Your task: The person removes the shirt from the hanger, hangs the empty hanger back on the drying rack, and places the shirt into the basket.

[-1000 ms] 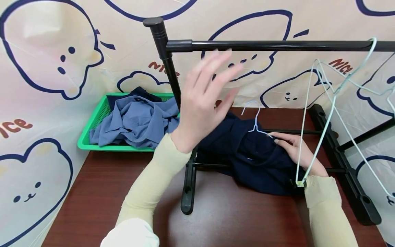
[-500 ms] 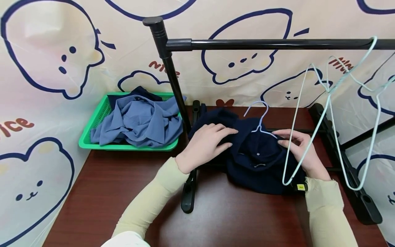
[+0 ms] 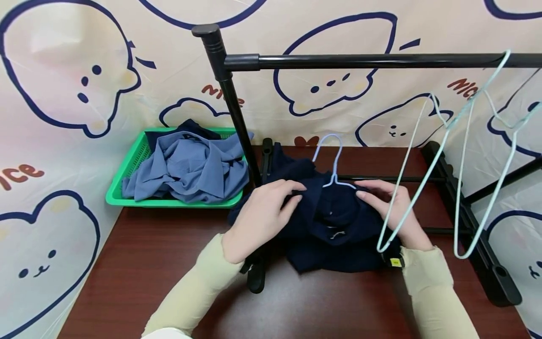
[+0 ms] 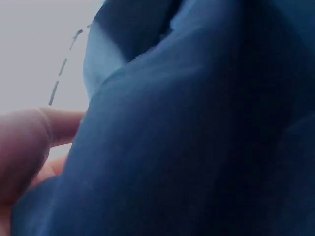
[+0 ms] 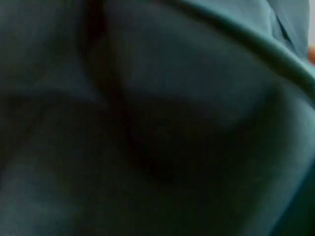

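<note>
A navy shirt [image 3: 309, 249] is bunched over the rack's lower bars, its collar facing up. Out of the neck opening rises the hook of a pale blue hanger [image 3: 335, 165], its arms running under the cloth. My left hand [image 3: 260, 216] pinches the shirt near its left shoulder; in the left wrist view, thumb and fingers [image 4: 29, 142] meet the dark cloth [image 4: 147, 137]. At the other shoulder my right hand [image 3: 394, 207] pinches the cloth by the hanger's arm. Dark fabric [image 5: 172, 147] fills the right wrist view, with the hand mostly hidden.
A black clothes rack [image 3: 338, 61] stands on the brown table [image 3: 148, 263]. Pale green hangers [image 3: 449, 136] dangle from its rail, in front of my right forearm. At the left, a green basket [image 3: 123, 188] holds blue [image 3: 190, 165] and navy clothes.
My left hand has come down from near the rail onto the shirt's left shoulder and taken hold. Shirt, hanger and right hand have shifted left. The pale green hangers have swung.
</note>
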### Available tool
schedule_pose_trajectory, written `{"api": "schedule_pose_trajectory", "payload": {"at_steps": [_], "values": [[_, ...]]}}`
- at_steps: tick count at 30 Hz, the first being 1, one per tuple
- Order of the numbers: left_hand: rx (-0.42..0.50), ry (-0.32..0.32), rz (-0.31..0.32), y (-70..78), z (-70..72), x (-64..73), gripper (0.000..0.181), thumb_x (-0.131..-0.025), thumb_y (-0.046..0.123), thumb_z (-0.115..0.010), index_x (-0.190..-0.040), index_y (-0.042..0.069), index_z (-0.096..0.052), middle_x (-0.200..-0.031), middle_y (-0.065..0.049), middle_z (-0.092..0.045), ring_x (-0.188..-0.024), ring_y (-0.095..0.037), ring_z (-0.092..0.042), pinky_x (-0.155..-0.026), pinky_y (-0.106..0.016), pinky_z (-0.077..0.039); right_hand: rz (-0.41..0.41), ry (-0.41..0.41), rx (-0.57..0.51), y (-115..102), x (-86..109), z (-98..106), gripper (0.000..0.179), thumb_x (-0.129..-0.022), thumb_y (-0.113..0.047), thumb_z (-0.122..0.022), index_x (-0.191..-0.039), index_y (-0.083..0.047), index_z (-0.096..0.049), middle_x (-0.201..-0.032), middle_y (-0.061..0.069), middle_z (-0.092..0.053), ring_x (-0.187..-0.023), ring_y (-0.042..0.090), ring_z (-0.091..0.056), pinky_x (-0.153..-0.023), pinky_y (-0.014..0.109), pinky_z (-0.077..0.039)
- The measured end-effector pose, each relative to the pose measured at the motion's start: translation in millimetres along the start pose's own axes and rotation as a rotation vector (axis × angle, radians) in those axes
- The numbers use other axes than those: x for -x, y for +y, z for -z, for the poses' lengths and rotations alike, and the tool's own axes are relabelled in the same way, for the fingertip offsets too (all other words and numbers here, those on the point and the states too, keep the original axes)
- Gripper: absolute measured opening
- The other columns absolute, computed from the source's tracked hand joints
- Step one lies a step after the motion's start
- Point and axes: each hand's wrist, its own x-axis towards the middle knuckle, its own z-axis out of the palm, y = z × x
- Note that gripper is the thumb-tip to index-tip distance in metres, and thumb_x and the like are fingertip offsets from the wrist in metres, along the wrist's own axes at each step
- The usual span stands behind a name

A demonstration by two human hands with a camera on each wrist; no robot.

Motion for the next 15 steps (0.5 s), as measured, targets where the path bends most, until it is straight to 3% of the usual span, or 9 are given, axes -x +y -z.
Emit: {"api": "schedule_pose_trajectory", "payload": {"at_steps": [5,9,12,15], "values": [[0.023,0.028,0.098,-3.7,35.3,25.9,0.019,-0.091,0.02,-0.063,-0.11,0.02,-0.066,-0.099,0.009,-0.065,-0.081,-0.001,-0.057,-0.069,-0.024,-0.047,0.074,-0.013,0.035,-11,1.7,-26,0.024,-0.087,-0.011,-0.067,-0.111,-0.014,-0.071,-0.106,0.002,-0.067,-0.097,0.016,-0.06,-0.076,0.021,-0.045],[0.033,0.039,0.17,-13.3,57.2,42.5,0.02,-0.09,0.02,-0.064,-0.11,0.021,-0.066,-0.093,0.008,-0.066,-0.069,-0.004,-0.053,-0.056,-0.027,-0.043,0.168,-0.064,0.098,-13,2.3,-42,0.027,-0.093,-0.01,-0.059,-0.117,-0.019,-0.067,-0.112,-0.005,-0.064,-0.105,0.015,-0.057,-0.085,0.023,-0.042],[0.032,0.034,0.215,-25.1,60.8,49.7,0.021,-0.09,0.02,-0.064,-0.111,0.02,-0.065,-0.089,0.006,-0.065,-0.055,-0.008,-0.044,-0.048,-0.029,-0.036,0.243,-0.122,0.154,-17,3.5,-51,0.036,-0.093,-0.008,-0.057,-0.126,-0.023,-0.061,-0.117,-0.008,-0.059,-0.111,0.015,-0.051,-0.091,0.025,-0.039],[0.03,0.008,0.254,-38.3,55.0,53.5,0.021,-0.09,0.019,-0.064,-0.111,0.02,-0.065,-0.088,0.005,-0.065,-0.049,-0.011,-0.037,-0.046,-0.029,-0.034,0.291,-0.161,0.184,-21,2.9,-59,0.041,-0.089,-0.011,-0.063,-0.128,-0.024,-0.059,-0.115,-0.009,-0.06,-0.108,0.012,-0.051,-0.089,0.027,-0.04]]}}
